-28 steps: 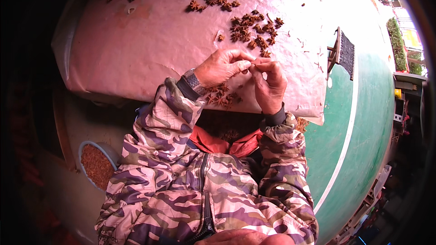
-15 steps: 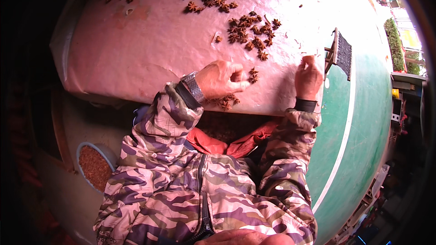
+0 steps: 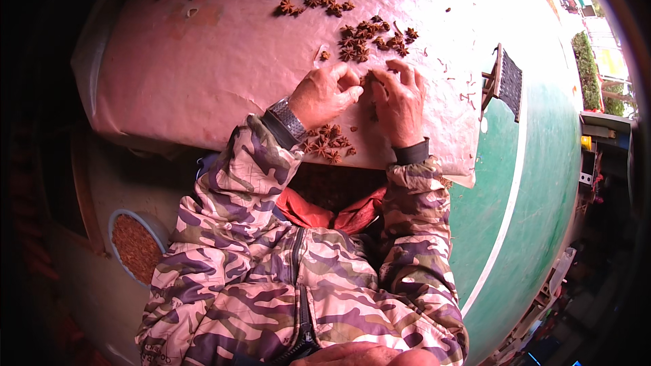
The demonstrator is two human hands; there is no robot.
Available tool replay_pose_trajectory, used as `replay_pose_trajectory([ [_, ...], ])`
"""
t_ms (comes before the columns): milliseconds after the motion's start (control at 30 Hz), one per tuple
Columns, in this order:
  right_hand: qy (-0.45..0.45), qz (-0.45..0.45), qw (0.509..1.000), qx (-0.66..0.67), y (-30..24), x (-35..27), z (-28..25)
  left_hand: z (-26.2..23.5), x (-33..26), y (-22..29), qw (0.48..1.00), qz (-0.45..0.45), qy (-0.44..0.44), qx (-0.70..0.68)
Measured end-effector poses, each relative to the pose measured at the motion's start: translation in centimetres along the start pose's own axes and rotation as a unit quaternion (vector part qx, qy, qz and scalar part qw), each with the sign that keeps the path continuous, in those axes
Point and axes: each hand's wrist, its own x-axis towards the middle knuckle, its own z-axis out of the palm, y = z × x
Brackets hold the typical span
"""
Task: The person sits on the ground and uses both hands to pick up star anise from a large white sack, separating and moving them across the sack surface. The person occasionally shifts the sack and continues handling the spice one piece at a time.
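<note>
Head view: your left hand (image 3: 325, 95) and right hand (image 3: 400, 103) meet fingertip to fingertip, pinched on one star anise pod (image 3: 368, 81) above the pale sheet (image 3: 203, 74). Judged light, dry, brittle: hold its centre, not the points.

Dark brown star anise pods (image 3: 366, 37) lie on a pale pink sheet (image 3: 203, 74). The jacket sleeves (image 3: 258, 163) show pink, purple and cream camouflage. A silver wristwatch (image 3: 288, 118) has a grey band. The floor (image 3: 536, 163) is green with a white line.
</note>
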Motion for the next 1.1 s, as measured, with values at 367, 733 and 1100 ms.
replay_pose_trajectory([
  [367, -0.043, 0.078, 0.982, 0.165, -0.3, -1.3, -1.6, 1.1, 0.1, 0.1, 0.965, 0.157, 0.052, 0.204],
  [733, -0.042, 0.025, 0.994, 0.094, -0.2, -1.5, -0.3, 1.3, 0.3, 0.2, 0.971, 0.140, 0.042, 0.189],
  [1100, -0.042, 0.012, 0.996, 0.081, -1.8, -1.4, -0.7, 1.8, 0.5, -0.3, 0.990, 0.117, 0.050, 0.061],
])
